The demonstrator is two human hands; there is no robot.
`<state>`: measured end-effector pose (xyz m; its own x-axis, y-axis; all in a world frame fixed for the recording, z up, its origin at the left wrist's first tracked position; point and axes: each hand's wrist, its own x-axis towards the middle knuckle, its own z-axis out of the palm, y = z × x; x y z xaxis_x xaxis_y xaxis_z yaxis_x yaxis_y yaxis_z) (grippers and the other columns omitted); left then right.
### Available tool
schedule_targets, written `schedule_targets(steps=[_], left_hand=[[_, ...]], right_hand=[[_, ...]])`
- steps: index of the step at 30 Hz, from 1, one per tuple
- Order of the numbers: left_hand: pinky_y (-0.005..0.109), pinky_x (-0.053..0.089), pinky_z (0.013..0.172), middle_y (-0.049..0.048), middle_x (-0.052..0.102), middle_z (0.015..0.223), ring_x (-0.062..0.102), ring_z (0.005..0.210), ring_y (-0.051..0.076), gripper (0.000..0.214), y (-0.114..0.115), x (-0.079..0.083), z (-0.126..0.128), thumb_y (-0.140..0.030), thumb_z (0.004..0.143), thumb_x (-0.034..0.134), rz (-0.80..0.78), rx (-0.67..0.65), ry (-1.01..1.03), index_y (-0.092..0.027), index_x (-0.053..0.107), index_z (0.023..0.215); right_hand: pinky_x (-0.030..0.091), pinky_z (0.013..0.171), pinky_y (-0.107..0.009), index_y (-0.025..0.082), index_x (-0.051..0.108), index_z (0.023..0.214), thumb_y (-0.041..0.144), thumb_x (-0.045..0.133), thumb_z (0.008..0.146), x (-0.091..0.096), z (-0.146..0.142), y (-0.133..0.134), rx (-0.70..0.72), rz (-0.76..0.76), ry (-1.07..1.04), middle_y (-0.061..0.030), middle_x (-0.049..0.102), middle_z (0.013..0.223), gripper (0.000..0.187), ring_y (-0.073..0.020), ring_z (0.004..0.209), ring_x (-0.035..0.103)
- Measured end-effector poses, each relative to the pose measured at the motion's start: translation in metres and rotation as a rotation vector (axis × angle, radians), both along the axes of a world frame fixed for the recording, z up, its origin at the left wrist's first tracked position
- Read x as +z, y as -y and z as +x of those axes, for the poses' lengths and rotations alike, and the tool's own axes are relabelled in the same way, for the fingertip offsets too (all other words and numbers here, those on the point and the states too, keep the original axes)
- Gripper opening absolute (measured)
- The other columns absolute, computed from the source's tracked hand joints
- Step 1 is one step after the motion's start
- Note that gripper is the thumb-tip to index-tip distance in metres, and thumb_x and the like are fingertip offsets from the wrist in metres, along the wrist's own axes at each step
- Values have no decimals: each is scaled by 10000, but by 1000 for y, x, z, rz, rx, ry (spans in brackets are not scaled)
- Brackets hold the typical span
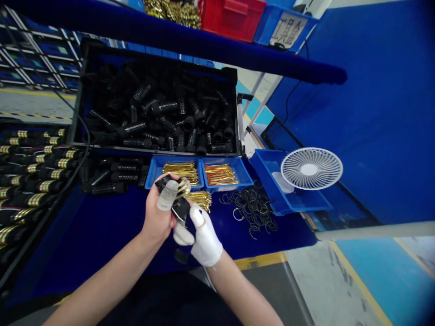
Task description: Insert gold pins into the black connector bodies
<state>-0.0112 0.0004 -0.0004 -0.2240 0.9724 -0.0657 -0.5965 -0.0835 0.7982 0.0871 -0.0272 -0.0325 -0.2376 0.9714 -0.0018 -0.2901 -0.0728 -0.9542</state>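
My left hand (159,213), bare with a white cot on the thumb, is closed round a black plastic connector part (179,206) held above the blue bench. My right hand (203,237), in a white glove, pinches the same part from below and the right. A small bundle of gold pins (200,198) lies just beyond my fingers. Behind it stand two small blue trays, one with gold pins (180,170) and one with red and gold pins (220,174).
A large black bin (156,108) of black ribbed connector parts fills the back. Finished black and gold cable ends (30,167) lie stacked at left. Black rings (251,208) are scattered right of the trays. A white fan (311,168) sits on a blue tray.
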Motion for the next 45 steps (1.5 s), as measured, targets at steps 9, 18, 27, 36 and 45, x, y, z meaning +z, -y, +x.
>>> schedule_targets(steps=[9, 18, 27, 36, 45], left_hand=[[242, 555, 767, 32, 749, 933, 716, 841, 160, 311, -2, -15, 11, -350, 809, 809, 55, 127, -33, -193, 637, 1016], [225, 558, 603, -14, 659, 712, 627, 589, 114, 306, 3, -13, -7, -392, 788, 807, -207, -63, 100, -178, 616, 896], [297, 617, 629, 20, 651, 782, 594, 565, 103, 157, 6, -15, -23, -296, 925, 665, -360, -302, 223, -179, 677, 1029], [527, 542, 1012, 131, 733, 1055, 710, 779, 180, 296, 25, -34, 6, -267, 919, 679, -527, -552, 223, -141, 644, 1184], [408, 425, 1115, 59, 580, 1426, 562, 1275, 252, 698, 30, -37, 26, -255, 784, 827, -228, -490, -224, -309, 540, 1418]], right_hand=[[549, 875, -380, 223, 465, 1494, 288, 582, 919, -14, 4, -3, -313, 612, 852, -119, 701, 1142, 590, -275, 999, 682], [544, 900, -319, 290, 338, 1563, 285, 547, 978, -20, 25, 11, -50, 832, 1088, -71, 645, 1315, 621, -229, 1109, 662], [546, 753, -320, 223, 653, 1172, 253, 643, 910, -42, 130, -38, -183, 211, 1718, -109, 632, 1262, 264, -216, 869, 719], [531, 852, -354, 205, 662, 1043, 222, 555, 939, -55, 156, -41, -530, 314, 1373, -62, 737, 993, 151, -237, 919, 706], [547, 774, -329, 264, 656, 1110, 92, 624, 858, -34, 119, -6, -511, 864, 854, -26, 679, 903, 306, -178, 830, 668]])
